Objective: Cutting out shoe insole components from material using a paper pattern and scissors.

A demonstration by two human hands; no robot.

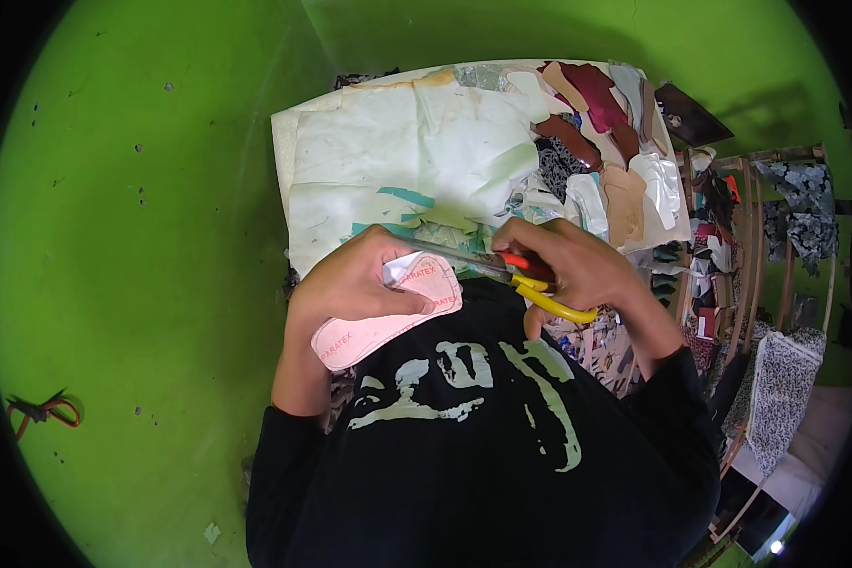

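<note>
My left hand [346,284] is closed on a pale pink insole piece [355,341] with red print and a dark line near its edge. The thumb presses on its face, and the upper end curls over to show a white patch. In my right hand [577,260] are scissors [560,310] with yellow and red-orange handles. Their metal blades point left, passing just above the insole piece toward my left fingers. Whether the blades touch its edge I cannot tell.
A table [282,151] ahead bears a large whitish sheet [379,142], with teal scraps [407,197] at its near edge. Cut pieces in brown, maroon, tan and white [623,204] pile at its right. Beyond stands a wooden rack [750,246] hung with material. A green wall [142,284] lies left.
</note>
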